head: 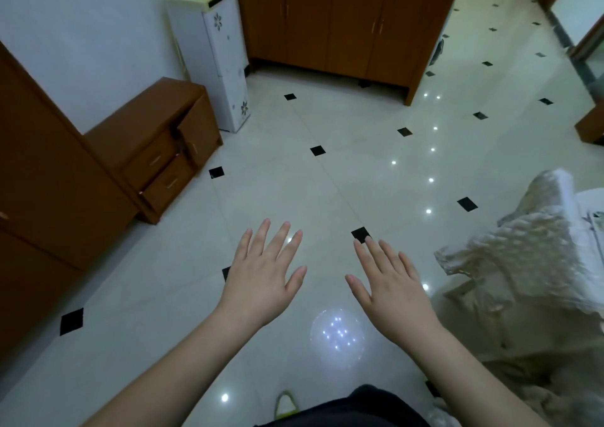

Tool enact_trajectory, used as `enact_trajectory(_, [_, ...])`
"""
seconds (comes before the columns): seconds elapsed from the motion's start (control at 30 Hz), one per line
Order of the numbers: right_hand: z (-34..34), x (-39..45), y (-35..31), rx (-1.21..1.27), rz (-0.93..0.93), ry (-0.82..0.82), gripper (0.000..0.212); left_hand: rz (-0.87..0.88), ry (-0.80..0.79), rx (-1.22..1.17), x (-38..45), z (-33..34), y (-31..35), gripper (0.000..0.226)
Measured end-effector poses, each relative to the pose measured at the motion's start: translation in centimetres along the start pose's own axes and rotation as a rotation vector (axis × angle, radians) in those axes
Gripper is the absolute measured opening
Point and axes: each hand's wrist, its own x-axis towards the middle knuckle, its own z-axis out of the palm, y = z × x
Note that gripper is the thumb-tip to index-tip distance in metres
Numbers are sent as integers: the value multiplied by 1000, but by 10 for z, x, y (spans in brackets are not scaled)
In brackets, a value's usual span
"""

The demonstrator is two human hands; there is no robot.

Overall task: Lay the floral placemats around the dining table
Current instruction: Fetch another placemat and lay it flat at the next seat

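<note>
Hands empty over floor; cabinets ahead, cloth R

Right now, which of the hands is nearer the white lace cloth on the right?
Right. The right hand hovers open just left of the white lace cloth; the left hand is farther left, beyond it.

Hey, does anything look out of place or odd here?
The low brown cabinet on the left has its small door hanging ajar above the drawers. White cloth lies rumpled at right. Both hands, left hand and right hand, are empty.
</note>
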Motion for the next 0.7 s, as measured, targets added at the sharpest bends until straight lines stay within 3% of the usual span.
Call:
enact_trajectory(0.27, [-14, 70, 64, -11, 91, 156, 62, 126, 28, -68, 118, 15, 49, 61])
enact_trajectory(0.7, [-35, 196, 207, 18, 186, 214, 60, 235, 22, -37, 307, 15, 143, 60])
